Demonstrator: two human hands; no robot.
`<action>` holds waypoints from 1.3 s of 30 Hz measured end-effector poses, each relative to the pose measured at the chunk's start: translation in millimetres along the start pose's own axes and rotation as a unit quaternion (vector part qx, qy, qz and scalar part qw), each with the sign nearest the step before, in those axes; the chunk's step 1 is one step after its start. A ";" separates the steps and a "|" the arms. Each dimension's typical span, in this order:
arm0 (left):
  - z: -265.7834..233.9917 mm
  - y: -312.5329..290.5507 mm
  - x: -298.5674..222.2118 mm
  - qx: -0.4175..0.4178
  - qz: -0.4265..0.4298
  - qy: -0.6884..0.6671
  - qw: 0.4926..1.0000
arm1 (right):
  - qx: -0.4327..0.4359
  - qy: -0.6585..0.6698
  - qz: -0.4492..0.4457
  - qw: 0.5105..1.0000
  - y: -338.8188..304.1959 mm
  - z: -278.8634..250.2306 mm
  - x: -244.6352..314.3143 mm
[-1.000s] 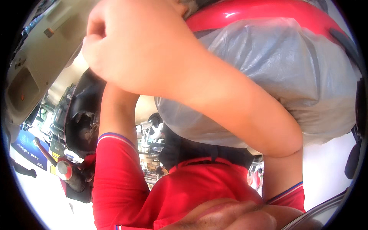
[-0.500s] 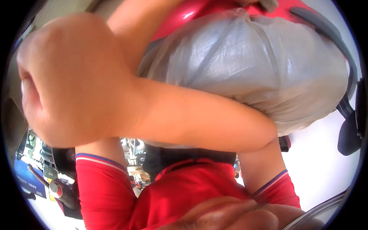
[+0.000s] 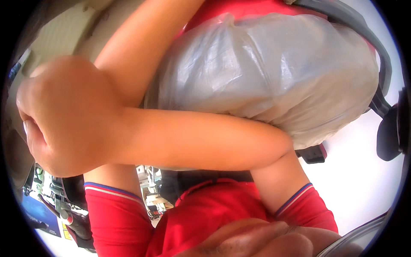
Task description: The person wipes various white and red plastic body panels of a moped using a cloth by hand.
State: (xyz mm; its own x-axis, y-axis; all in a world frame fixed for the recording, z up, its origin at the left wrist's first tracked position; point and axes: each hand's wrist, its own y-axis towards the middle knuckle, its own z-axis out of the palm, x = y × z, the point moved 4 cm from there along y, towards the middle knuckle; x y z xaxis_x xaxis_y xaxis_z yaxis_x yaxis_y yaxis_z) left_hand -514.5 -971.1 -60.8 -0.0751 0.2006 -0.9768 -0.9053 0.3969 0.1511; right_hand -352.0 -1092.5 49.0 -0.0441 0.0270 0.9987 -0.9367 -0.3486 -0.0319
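Head view: We locate the plastic-covered body [image 3: 265, 64] at upper centre to right, beyond the right forearm [image 3: 192, 139]. Its long axis runs across the picture from left to right, with the right end slightly higher. Both ends are rounded; we cannot tell which is the front. The grey plastic sheet is translucent and creased. A red panel [image 3: 252, 7] borders its upper edge, and a dark curved bar [image 3: 383, 60] bends around its upper right end.

We observe the right hand [image 3: 64, 120] at far left, fingers curled into a fist, back of the hand toward the camera; we cannot tell whether it encloses anything. A beige panel [image 3: 64, 40] lies beyond it. The left forearm [image 3: 147, 47] slants upward behind the right wrist and leaves at the upper edge. The left hand is out of frame, so we cannot tell its state or whether the hands meet.
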 end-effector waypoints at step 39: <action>7.0 -44.0 -69.7 -0.126 -0.035 0.247 0.960 | -0.018 -0.030 0.011 0.999 15.1 -10.2 0.7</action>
State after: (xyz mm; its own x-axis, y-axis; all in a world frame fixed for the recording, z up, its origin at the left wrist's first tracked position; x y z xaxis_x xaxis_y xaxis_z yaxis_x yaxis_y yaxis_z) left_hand -466.6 -996.3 1.7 -0.1437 -0.2922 -0.9455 -0.9831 0.1517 0.1025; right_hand -369.8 -1088.2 48.8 -0.0445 -0.0365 0.9983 -0.9476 -0.3151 -0.0538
